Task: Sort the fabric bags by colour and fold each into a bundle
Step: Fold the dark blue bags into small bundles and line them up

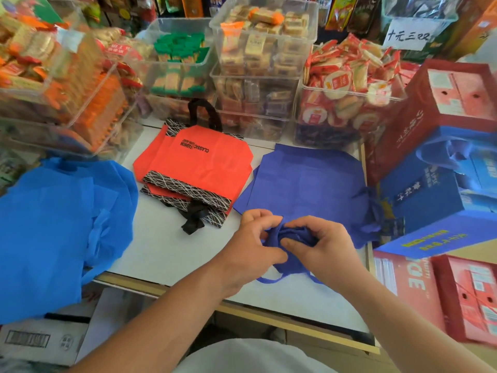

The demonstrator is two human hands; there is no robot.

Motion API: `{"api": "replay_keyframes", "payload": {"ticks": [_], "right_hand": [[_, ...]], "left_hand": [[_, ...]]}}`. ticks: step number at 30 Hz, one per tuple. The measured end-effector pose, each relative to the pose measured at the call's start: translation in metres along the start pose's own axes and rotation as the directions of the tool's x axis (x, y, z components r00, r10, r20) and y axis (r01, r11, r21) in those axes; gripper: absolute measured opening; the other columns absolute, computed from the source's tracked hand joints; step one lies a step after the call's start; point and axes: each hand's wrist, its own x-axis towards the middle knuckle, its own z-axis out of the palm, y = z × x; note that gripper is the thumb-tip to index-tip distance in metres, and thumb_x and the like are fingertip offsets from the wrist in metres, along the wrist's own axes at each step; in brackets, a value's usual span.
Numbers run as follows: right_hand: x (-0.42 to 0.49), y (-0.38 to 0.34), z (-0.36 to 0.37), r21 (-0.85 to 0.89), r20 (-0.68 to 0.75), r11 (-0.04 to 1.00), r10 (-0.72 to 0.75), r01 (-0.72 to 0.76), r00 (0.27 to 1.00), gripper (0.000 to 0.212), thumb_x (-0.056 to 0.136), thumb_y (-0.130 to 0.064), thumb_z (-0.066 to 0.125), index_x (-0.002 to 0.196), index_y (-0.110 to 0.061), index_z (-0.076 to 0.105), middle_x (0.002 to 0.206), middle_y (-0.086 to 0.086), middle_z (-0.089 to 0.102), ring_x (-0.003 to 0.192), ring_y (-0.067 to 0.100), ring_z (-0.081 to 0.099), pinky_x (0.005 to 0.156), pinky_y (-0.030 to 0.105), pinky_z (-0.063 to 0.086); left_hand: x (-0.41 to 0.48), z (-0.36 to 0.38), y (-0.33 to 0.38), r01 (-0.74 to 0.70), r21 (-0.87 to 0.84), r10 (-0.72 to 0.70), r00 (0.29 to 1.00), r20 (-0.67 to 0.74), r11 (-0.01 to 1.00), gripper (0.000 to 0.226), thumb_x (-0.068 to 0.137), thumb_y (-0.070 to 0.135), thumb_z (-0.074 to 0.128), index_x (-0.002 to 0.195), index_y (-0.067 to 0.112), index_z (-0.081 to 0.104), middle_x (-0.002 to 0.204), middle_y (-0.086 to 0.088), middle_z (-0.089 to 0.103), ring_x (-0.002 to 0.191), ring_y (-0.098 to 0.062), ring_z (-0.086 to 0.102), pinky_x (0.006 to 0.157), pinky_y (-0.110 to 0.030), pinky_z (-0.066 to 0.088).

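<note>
Gathering the near edge of the dark blue bag, spread flat just right of the orange bags, left hand and right hand both curl tight on its cloth, presumably starting its bundle.

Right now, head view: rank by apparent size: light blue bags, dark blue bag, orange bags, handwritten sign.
1. light blue bags, nearest the camera, partly out of frame
2. dark blue bag
3. orange bags, close to the dark blue bag; unsure
4. handwritten sign, far back
</note>
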Motion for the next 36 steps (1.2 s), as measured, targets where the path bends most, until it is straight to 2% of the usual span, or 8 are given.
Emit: {"api": "replay_keyframes", "payload": {"ticks": [5, 9, 14, 17, 21, 26, 32, 36], "right_hand": [[-0.009, 0.024, -0.028, 0.142, 0.009, 0.985, 0.102, -0.103, 0.995, 0.023, 0.08, -0.005, 0.085, 0.091, -0.024, 0.076, 0.085, -0.011, 0.078, 0.083, 0.007, 0.073, 0.074, 0.016, 0.055], [-0.009, 0.036, -0.055, 0.069, 0.151, 0.991, 0.1, -0.112, 0.983, 0.02, 0.082, -0.008, 0.085, 0.09, -0.025, 0.078, 0.084, -0.011, 0.078, 0.082, 0.006, 0.072, 0.073, 0.014, 0.052], [-0.009, 0.04, -0.077, 0.293, 0.29, 0.932, 0.127, -0.214, 0.949, 0.014, 0.087, -0.006, 0.079, 0.095, -0.018, 0.079, 0.095, 0.009, 0.078, 0.088, 0.022, 0.074, 0.078, 0.031, 0.058], [-0.005, 0.039, -0.079, 0.36, 0.24, 0.906, 0.142, -0.224, 0.96, 0.015, 0.088, -0.007, 0.078, 0.095, -0.02, 0.08, 0.097, 0.014, 0.078, 0.091, 0.033, 0.074, 0.082, 0.045, 0.061], [-0.001, 0.037, -0.076, 0.36, 0.204, 0.909, 0.143, -0.21, 0.968, 0.011, 0.089, -0.009, 0.079, 0.097, -0.016, 0.078, 0.094, 0.01, 0.078, 0.091, 0.026, 0.075, 0.077, 0.035, 0.06], [-0.004, 0.054, -0.064, 0.444, 0.202, 0.835, 0.26, -0.325, 0.944, 0.02, 0.091, -0.009, 0.076, 0.106, -0.023, 0.076, 0.103, 0.012, 0.078, 0.097, 0.033, 0.075, 0.086, 0.049, 0.062], [-0.006, 0.075, -0.046, 0.468, 0.116, 0.783, 0.405, -0.409, 0.907, 0.015, 0.09, -0.007, 0.077, 0.094, -0.021, 0.079, 0.09, 0.006, 0.078, 0.079, 0.023, 0.071, 0.071, 0.039, 0.06], [-0.003, 0.086, -0.049, 0.506, 0.112, 0.727, 0.479, -0.465, 0.87, 0.011, 0.092, -0.009, 0.075, 0.099, -0.017, 0.078, 0.09, 0.006, 0.078, 0.081, 0.026, 0.07, 0.071, 0.04, 0.061]], "left_hand": [[0.001, 0.028, 0.001, -0.043, 0.23, 0.017, 0.993, 0.117, 0.972, 0.056, 0.096, -0.006, 0.054, 0.145, 0.022, 0.054, 0.131, 0.006, 0.044, 0.116, -0.006, 0.057, 0.094, -0.015, 0.05], [0.0, 0.042, 0.001, -0.239, 0.491, 0.215, 0.971, 0.106, 0.838, 0.016, 0.093, 0.006, 0.065, 0.105, 0.014, 0.072, 0.096, 0.004, 0.057, 0.088, -0.017, 0.061, 0.085, -0.043, 0.053], [-0.007, 0.054, 0.01, -0.346, 0.23, 0.364, 0.931, -0.04, 0.91, 0.009, 0.082, 0.01, 0.085, 0.089, 0.015, 0.082, 0.088, 0.005, 0.07, 0.079, -0.004, 0.066, 0.071, -0.019, 0.048], [-0.012, 0.063, 0.004, -0.374, 0.205, 0.392, 0.918, -0.054, 0.905, 0.008, 0.093, 0.015, 0.076, 0.094, 0.021, 0.079, 0.107, 0.012, 0.065, 0.102, -0.006, 0.066, 0.087, -0.014, 0.046], [-0.01, 0.078, -0.011, -0.346, 0.182, 0.369, 0.922, -0.118, 0.921, 0.025, 0.104, 0.011, 0.058, 0.116, 0.027, 0.072, 0.122, 0.017, 0.052, 0.12, -0.004, 0.057, 0.1, -0.013, 0.041], [-0.004, 0.086, -0.028, -0.322, 0.28, 0.363, 0.925, -0.108, 0.904, 0.04, 0.093, 0.017, 0.072, 0.124, 0.04, 0.064, 0.132, 0.025, 0.045, 0.134, -0.003, 0.047, 0.104, -0.012, 0.039], [0.004, 0.082, -0.047, -0.073, 0.062, 0.092, 0.912, -0.399, 0.995, 0.019, 0.085, 0.028, 0.079, 0.092, 0.021, 0.063, 0.084, 0.009, 0.066, 0.075, -0.009, 0.062, 0.074, -0.042, 0.06], [-0.001, 0.063, -0.043, -0.066, -0.049, 0.044, 0.928, -0.37, 0.997, 0.016, 0.094, 0.019, 0.074, 0.092, 0.011, 0.061, 0.084, -0.005, 0.071, 0.075, -0.012, 0.065, 0.073, -0.041, 0.056]]}}
